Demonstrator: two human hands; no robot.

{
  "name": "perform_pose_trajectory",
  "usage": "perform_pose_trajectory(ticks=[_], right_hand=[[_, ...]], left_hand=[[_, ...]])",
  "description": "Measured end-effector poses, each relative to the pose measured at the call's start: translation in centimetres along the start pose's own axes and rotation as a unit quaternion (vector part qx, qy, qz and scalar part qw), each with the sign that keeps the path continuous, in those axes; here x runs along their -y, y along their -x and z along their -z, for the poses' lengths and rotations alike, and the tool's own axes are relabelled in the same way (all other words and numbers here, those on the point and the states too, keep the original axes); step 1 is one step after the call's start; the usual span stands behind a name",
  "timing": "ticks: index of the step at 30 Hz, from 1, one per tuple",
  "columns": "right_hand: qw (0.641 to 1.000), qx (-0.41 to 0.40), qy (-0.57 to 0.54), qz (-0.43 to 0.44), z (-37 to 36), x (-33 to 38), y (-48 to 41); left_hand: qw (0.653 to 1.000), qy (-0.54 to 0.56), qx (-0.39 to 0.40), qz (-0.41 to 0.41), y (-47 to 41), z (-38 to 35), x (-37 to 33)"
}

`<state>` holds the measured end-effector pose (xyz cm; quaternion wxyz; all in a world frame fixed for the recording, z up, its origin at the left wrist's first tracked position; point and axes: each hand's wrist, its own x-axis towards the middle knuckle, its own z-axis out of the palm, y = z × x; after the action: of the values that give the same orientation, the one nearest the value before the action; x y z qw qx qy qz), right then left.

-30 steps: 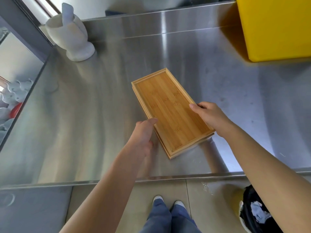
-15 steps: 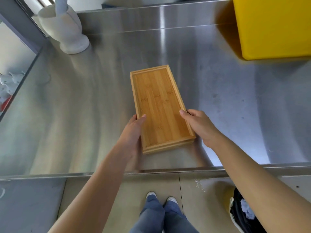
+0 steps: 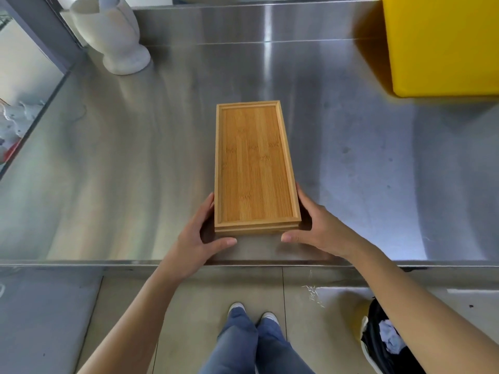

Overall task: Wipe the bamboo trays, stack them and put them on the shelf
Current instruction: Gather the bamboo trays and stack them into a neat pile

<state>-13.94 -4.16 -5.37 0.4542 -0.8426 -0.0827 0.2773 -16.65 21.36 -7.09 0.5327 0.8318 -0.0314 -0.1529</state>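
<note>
A stack of rectangular bamboo trays lies lengthwise on the steel counter, its near end close to the counter's front edge. The layered edges show at the near end. My left hand cups the stack's near left corner, fingers along the left side and thumb at the front. My right hand mirrors it at the near right corner. Both hands press against the stack's sides.
A white stone mortar with pestle stands at the back left. A big yellow box fills the back right corner. Below the counter edge lie the floor, my shoes and a bin with a black bag.
The tray stack has turned from a slant to straight lengthwise and slid nearer the front edge. Both hands moved from its long sides to its near corners.
</note>
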Motion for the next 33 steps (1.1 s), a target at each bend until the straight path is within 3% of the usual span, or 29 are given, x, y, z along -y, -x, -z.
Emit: perform_pose_trajectory(ticks=[9,25,33], right_hand=[[0.992,-0.059,0.110,0.017,-1.6,-0.4,0.1],[0.983,-0.112,0.141,0.024,-2.8,-1.0,0.5],[0.977,-0.129,0.169,-0.010,-3.1,-0.9,0.3]], left_hand=[[0.996,-0.030,-0.077,-0.040,0.1,-1.6,0.8],[0.993,-0.041,-0.105,-0.029,0.4,-2.0,1.0],[0.982,-0.141,-0.127,-0.026,0.3,-2.1,1.2]])
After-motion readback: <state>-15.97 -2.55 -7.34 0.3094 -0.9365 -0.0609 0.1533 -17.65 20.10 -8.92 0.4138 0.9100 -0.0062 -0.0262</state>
